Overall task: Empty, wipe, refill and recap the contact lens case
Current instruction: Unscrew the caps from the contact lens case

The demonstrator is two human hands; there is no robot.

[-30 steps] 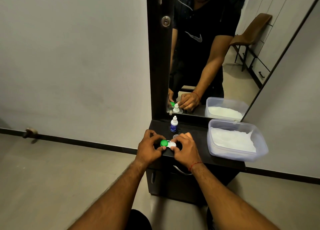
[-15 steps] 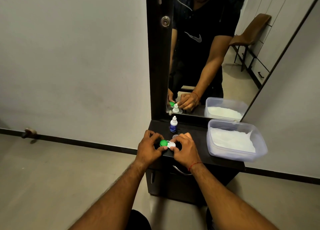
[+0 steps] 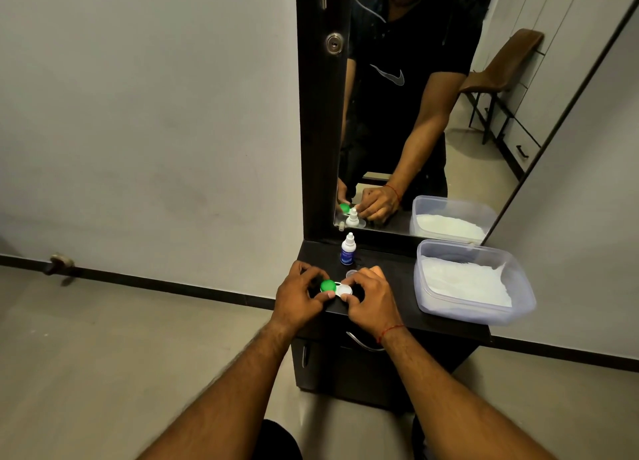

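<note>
Little has changed over the last second: both hands stay pinched on the case (image 3: pixel 336 288) at the table's (image 3: pixel 397 273) front edge. The left hand (image 3: pixel 300 295) grips the green cap (image 3: pixel 327 285); the right hand (image 3: pixel 368 297) fingers the white cap (image 3: pixel 344 290), probably twisting it, open or shut unclear.

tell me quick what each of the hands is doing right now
Left hand: closed on the green-capped end of the contact lens case.
Right hand: closed on the case's white cap.
</note>
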